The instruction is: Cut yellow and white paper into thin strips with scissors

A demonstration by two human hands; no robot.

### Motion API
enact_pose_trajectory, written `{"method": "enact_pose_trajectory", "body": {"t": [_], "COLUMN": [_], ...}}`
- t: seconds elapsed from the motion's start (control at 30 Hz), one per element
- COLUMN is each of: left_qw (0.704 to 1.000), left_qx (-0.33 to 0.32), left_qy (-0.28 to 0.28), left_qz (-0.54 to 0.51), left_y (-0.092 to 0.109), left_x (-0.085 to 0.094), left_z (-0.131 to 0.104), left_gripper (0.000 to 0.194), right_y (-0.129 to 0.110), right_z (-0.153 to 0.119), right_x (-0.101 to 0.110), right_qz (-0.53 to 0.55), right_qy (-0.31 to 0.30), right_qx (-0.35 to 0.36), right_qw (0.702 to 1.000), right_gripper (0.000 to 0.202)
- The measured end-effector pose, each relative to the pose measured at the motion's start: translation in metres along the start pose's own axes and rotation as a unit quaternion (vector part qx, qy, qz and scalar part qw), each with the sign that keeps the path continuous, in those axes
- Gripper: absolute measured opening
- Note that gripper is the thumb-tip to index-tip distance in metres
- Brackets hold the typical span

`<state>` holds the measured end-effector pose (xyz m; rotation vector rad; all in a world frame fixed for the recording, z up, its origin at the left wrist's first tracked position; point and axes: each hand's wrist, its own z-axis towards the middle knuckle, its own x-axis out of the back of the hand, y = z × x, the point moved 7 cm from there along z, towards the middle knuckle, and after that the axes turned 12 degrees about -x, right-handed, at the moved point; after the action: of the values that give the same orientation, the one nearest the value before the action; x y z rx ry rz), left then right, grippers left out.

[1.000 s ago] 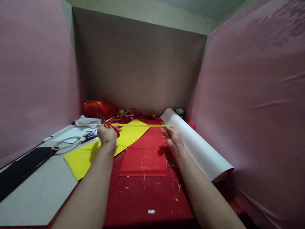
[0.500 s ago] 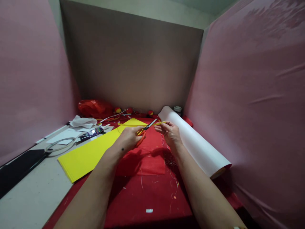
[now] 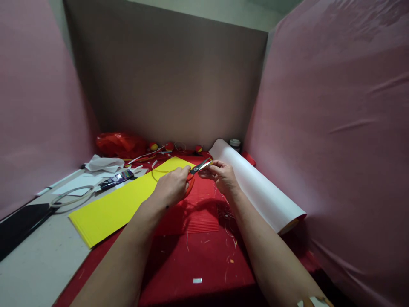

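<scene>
My left hand (image 3: 172,183) is closed around the orange handles of a pair of scissors (image 3: 196,169). The blades are slightly parted and point right, close to the fingertips of my right hand (image 3: 223,175). Those fingertips pinch a thin yellow strip (image 3: 210,162), whose short visible end lies by the blade tips. Another thin, curled length of strip (image 3: 156,169) shows behind my left hand; whether it joins the pinched one I cannot tell. Beneath both hands lies a red ribbed sheet (image 3: 203,219), partly in shadow. A folded yellow sheet (image 3: 118,207) reaches out left of it.
A large white roll (image 3: 258,185) slants along the right side. At the back are a red plastic bag (image 3: 119,145), small red-and-yellow balls (image 3: 198,149) and a lidded jar (image 3: 235,144). Thread scraps litter the red cloth (image 3: 172,264). A dark packet (image 3: 115,180) lies left.
The scissors have shifted right to my right fingertips, and their blades are more clearly parted. The yellow strip no longer stretches straight between my hands. The whole view has shifted slightly.
</scene>
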<state>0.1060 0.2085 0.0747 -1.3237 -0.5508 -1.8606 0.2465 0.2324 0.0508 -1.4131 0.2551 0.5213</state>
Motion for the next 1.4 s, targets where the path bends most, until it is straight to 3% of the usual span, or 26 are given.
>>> {"method": "enact_pose_trajectory", "body": {"t": [1.1,1.23,1.4], "left_qw": [0.999,0.999,0.964], "left_qx": [-0.017,0.006,0.125], "left_qy": [-0.044,0.028,0.193], "left_qz": [0.021,-0.018,-0.13], "left_y": [0.005,0.0,-0.036], "left_x": [-0.002,0.005,0.017], "left_z": [0.0,0.0,-0.007], "left_gripper": [0.036,0.037,0.045], "right_y": [0.005,0.004,0.0], "right_z": [0.003,0.003,0.002], "right_x": [0.01,0.011,0.014], "right_qz": [0.025,0.017,0.028], "right_qy": [0.006,0.006,0.015], "right_qx": [-0.025,-0.036,-0.035], "right_qw": [0.999,0.999,0.999], "right_gripper": [0.013,0.015,0.014]}}
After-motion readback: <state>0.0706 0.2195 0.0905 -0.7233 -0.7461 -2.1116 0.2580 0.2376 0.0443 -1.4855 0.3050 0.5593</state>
